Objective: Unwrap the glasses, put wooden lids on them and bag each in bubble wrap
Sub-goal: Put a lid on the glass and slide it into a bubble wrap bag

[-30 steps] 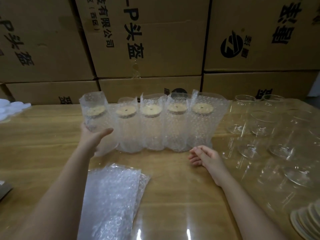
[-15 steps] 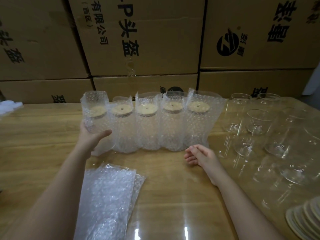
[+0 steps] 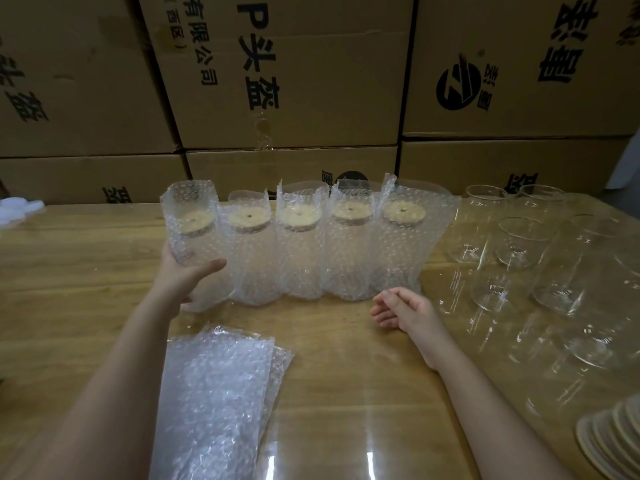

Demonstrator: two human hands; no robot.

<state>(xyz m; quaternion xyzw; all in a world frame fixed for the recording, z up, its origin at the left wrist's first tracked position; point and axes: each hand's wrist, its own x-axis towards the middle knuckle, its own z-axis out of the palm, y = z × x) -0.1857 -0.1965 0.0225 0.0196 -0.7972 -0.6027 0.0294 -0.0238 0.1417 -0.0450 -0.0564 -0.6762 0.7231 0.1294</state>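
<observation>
I am gripping the bagged glass (image 3: 189,233) at the left end of the row on the table (image 3: 69,271), my left hand (image 3: 187,275) curling round its lower half. Its long axis is running near upright, top leaning slightly left, wooden lid (image 3: 194,221) and bag mouth facing up. My right hand (image 3: 401,308) is resting on the table, fingers loosely curled, holding nothing.
</observation>
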